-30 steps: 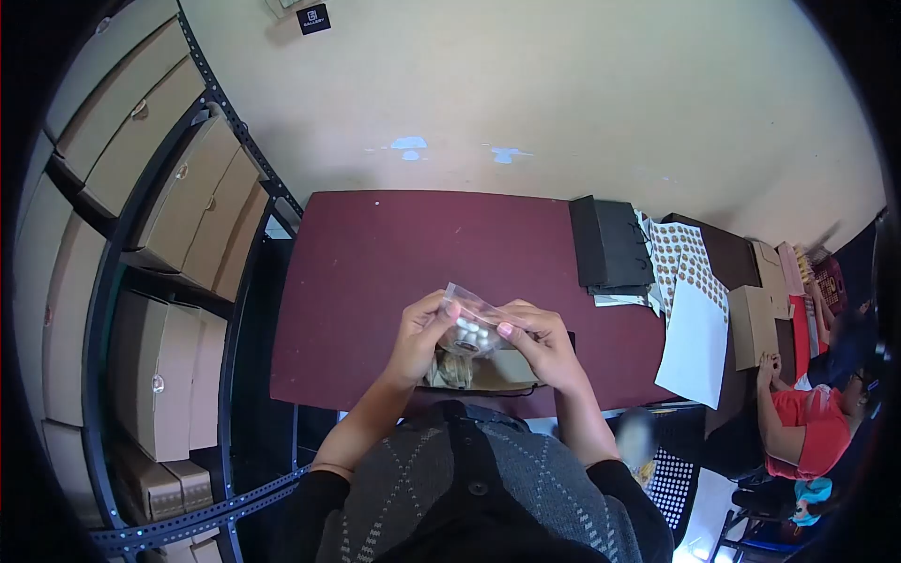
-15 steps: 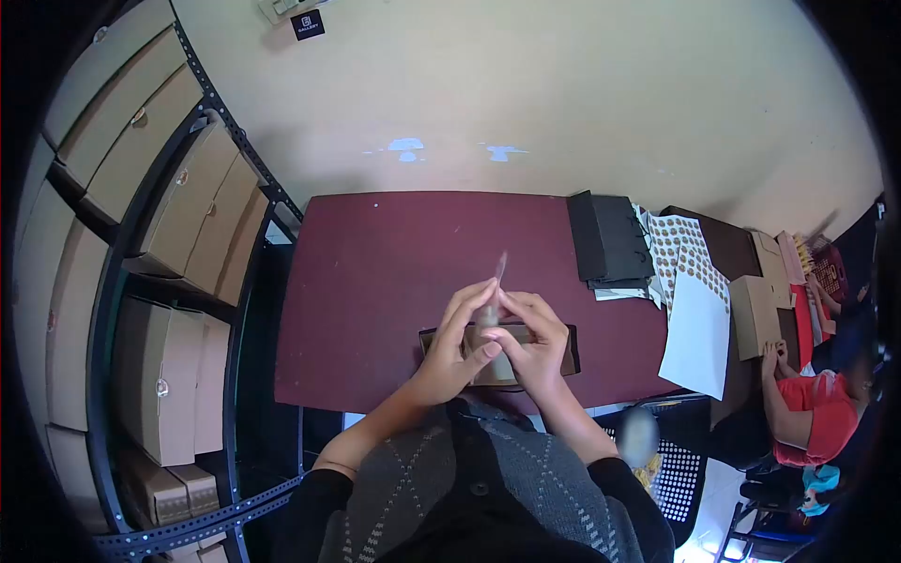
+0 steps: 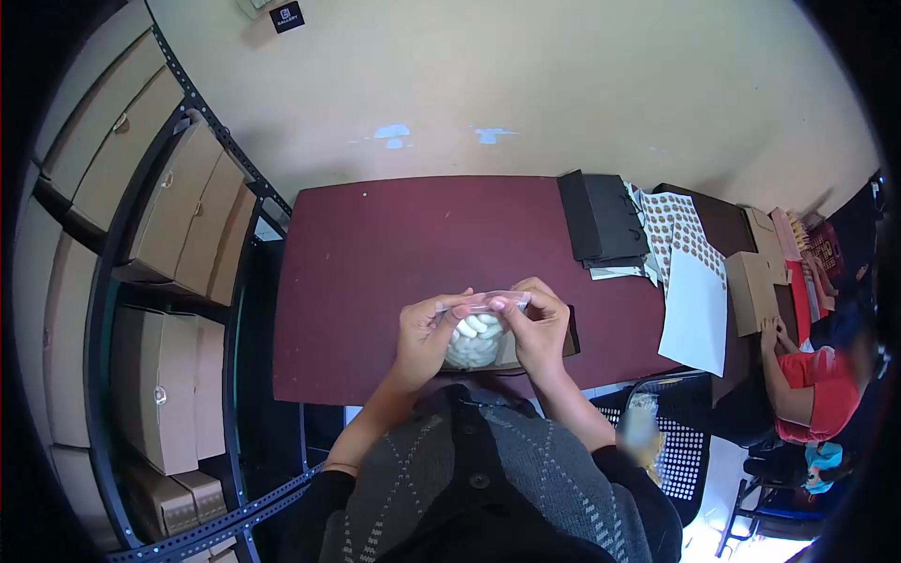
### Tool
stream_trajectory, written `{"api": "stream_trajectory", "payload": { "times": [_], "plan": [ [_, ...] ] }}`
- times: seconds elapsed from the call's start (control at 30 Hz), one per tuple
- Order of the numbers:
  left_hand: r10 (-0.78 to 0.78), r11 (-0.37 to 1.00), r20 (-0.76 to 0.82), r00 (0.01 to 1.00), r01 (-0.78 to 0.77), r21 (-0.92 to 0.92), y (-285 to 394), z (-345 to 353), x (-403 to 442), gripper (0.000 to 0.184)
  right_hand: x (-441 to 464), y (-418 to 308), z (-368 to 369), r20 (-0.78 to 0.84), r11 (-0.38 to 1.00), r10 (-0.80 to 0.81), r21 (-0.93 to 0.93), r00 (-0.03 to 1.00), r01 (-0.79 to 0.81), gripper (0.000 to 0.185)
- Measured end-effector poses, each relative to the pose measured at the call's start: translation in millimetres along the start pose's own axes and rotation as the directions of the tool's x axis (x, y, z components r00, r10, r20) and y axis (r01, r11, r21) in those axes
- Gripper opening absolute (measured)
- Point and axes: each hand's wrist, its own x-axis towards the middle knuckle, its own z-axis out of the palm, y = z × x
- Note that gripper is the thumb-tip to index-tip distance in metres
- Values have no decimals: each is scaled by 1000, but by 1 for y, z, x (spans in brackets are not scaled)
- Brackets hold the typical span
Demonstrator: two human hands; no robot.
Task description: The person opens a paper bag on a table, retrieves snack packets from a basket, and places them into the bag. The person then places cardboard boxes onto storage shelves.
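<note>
Clear plastic bag (image 3: pixel 474 349) of white pieces (image 3: pixel 478 326): left hand (image 3: pixel 421 338) and right hand (image 3: pixel 542 332) pinch its far edge in closed fingers, which should keep it taut and level.

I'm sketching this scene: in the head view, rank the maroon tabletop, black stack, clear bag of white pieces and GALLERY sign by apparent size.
1. Maroon tabletop
2. Black stack
3. Clear bag; it looks nearer the camera than the stack, so their true sizes are unsure
4. GALLERY sign
</note>
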Motion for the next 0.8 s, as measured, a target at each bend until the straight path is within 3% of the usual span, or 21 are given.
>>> {"api": "stream_trajectory", "payload": {
  "times": [0.27,0.33,0.4,0.47,0.5,0.53,0.6,0.67,0.73,0.8],
  "plan": [
    [38,997,247,968,-53,54,8,-17,8,35,0,-11,-17,158,1000,22,-14,987,-20,9],
    [12,993,319,948,-48,106,11,-16,11,37,0,-14,-24,168,970,-98,-205,981,132,10],
    [-33,998,276,960,18,57,15,-12,10,38,-1,-16,-33,-2,970,-107,-220,994,104,11],
    [-106,967,120,987,74,244,11,-14,10,39,2,-16,-46,-80,958,-117,-273,990,91,11],
    [-169,922,122,978,113,369,-2,-24,7,35,2,-17,-50,-116,965,-56,-261,992,24,12],
    [-169,923,123,978,113,367,-8,-26,4,35,0,-14,-53,-117,964,-56,-263,992,23,12],
    [-394,764,245,886,167,623,-15,-26,-4,30,-5,-2,-59,-90,910,-57,-415,994,15,13],
    [-431,745,267,862,172,645,-24,-19,-18,26,-11,2,-60,-56,870,61,-487,997,-80,17],
    [-197,700,474,858,-215,681,-47,-19,-30,27,-17,11,-57,-23,858,161,-491,987,-151,19],
    [-267,678,475,838,-187,711,-58,-19,-39,28,-23,29,-60,6,826,257,-520,966,-217,20]
  ]
}}
